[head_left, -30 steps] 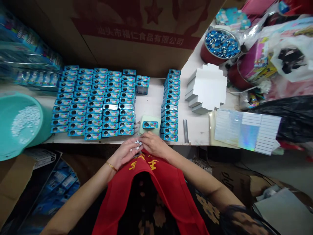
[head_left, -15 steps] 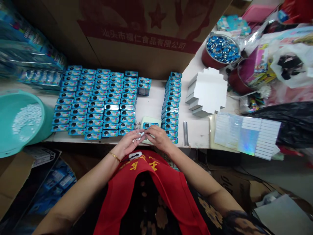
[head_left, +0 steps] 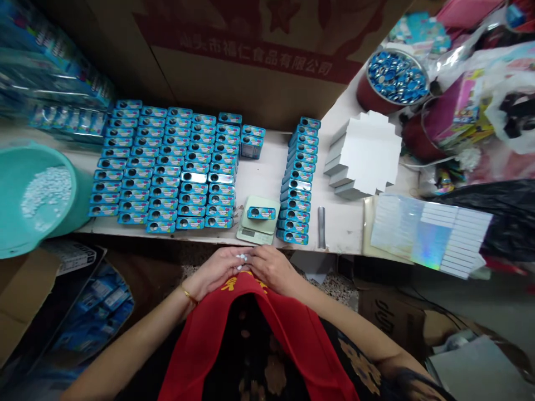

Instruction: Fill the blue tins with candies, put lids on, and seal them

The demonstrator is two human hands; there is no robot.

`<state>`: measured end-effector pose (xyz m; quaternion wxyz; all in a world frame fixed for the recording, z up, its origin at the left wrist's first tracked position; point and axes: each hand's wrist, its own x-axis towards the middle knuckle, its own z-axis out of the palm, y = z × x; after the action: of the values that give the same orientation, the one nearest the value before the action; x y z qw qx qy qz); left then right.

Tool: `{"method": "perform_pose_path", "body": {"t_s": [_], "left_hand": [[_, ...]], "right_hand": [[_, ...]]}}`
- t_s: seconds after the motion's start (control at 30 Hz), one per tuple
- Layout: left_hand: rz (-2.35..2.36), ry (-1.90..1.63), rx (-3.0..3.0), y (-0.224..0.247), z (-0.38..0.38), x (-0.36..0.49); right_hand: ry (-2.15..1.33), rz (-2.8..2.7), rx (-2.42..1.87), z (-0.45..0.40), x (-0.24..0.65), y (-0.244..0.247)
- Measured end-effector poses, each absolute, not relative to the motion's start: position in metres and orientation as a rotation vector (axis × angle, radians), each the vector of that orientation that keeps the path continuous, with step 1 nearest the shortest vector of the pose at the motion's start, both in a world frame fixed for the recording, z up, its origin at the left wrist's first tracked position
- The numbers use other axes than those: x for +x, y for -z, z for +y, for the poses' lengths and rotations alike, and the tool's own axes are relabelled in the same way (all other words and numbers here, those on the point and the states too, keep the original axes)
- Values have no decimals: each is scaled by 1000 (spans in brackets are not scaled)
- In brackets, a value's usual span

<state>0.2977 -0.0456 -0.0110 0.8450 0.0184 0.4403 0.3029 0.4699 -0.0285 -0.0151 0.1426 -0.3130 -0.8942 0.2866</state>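
Several small white candies (head_left: pixel 242 257) lie in my left hand (head_left: pixel 214 270), whose fingers curl around them just off the table's front edge. My right hand (head_left: pixel 273 269) meets it there, fingers bent and pressed together at the candies; what its fingertips pinch, if anything, is hidden. Straight ahead of both hands stands a pale green scale (head_left: pixel 247 236). A small blue tin (head_left: pixel 262 213) with a dark round opening rests on its plate, and neither hand touches it.
Rows of blue tins (head_left: pixel 163 192) fill the table's left; another column of tins (head_left: pixel 295 206) stands right of the scale. A teal basin (head_left: pixel 79 195) holds white candies. Further right are a metal strip (head_left: pixel 321 227), stacked white card (head_left: pixel 370 150) and a pot of blue caps (head_left: pixel 363 94).
Both hands have drawn back from over the scale toward my body, uncovering the scale and its tin. The candies have come along in my left hand. The view has shifted slightly.
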Motion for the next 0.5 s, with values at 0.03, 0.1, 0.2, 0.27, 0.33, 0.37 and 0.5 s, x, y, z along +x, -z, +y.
{"method": "perform_pose_path", "body": {"t_s": [0.03, 0.1, 0.2, 0.27, 0.33, 0.37, 0.5], "left_hand": [[913, -611, 21, 10, -48, 298], [881, -577, -12, 10, -50, 299], [865, -572, -33, 12, -50, 298], [855, -568, -12, 13, -50, 297], [875, -564, 19, 13, -51, 296], [901, -566, 26, 14, -51, 295], [965, -624, -12, 17, -53, 290]], "right_hand": [[-861, -2553, -904, -33, 472, 17], [-917, -2516, -902, -38, 475, 21], [-953, -2516, -945, -40, 477, 24], [-953, -2531, -954, -39, 478, 25], [-936, -2518, -924, -36, 479, 24], [-925, -2487, -910, -34, 480, 23], [-902, -2220, -1034, -19, 479, 13]]}}
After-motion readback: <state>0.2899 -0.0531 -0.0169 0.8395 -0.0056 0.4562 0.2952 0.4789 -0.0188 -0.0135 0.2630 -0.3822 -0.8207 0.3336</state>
